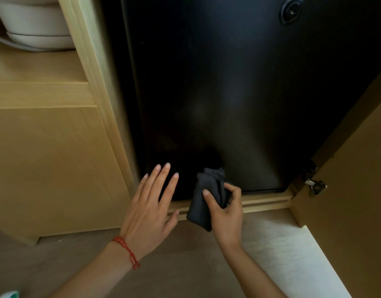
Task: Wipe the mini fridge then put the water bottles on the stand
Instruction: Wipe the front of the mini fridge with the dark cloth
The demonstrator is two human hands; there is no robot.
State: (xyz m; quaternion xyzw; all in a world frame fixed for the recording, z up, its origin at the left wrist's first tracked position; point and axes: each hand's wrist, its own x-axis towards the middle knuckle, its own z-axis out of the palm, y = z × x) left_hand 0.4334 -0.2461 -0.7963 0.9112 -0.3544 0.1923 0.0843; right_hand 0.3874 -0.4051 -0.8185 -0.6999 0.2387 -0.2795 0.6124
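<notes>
Smooth, faintly glossy black face on the mini fridge door [239, 93], with soft dull reflections. Dark, matt, crumpled cloth [206, 196]. Pale wood-grain veneer, satin and smooth, on the cabinet frame [95, 67] and open cabinet door [353, 190]. Shiny metal hinge [315, 186]. Red woven cord bracelet [127, 251]. Matt wood-look floor [174, 265]. Smooth off-white plastic appliance [34, 22].

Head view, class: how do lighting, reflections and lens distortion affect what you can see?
Head view: dim light; the black fridge door shows faint hazy reflections; the dark cloth in the right hand nearly blends in; wide-angle bending curves the cabinet frame.
</notes>
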